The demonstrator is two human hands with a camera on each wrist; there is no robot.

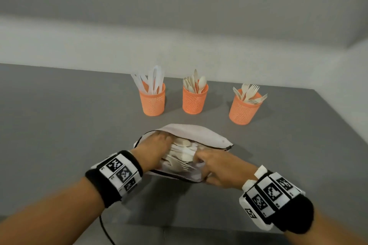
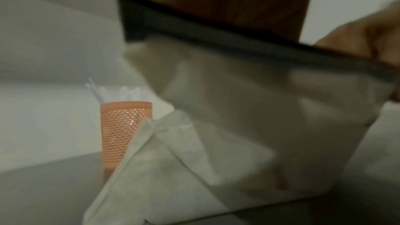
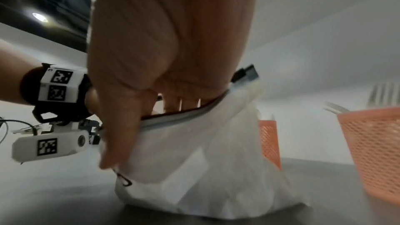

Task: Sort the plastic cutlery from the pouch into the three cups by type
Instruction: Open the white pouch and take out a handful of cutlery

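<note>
A white zip pouch (image 1: 201,135) lies open on the grey table (image 1: 59,115), with pale cutlery (image 1: 183,155) showing inside. My left hand (image 1: 157,143) reaches into its left end, and its fingers are hidden inside. My right hand (image 1: 207,163) pinches the near rim; in the right wrist view the thumb (image 3: 121,134) lies outside the pouch (image 3: 205,168) and the fingers inside. Behind stand three orange mesh cups: knives (image 1: 152,101) on the left, spoons (image 1: 195,99) in the middle, forks (image 1: 244,107) on the right. The left wrist view shows the pouch (image 2: 238,109) and the knife cup (image 2: 123,126).
A black cable (image 1: 105,230) hangs by the table's front edge under my left forearm. The table's right edge runs diagonally just past the fork cup (image 3: 372,151). A pale wall stands close behind the cups.
</note>
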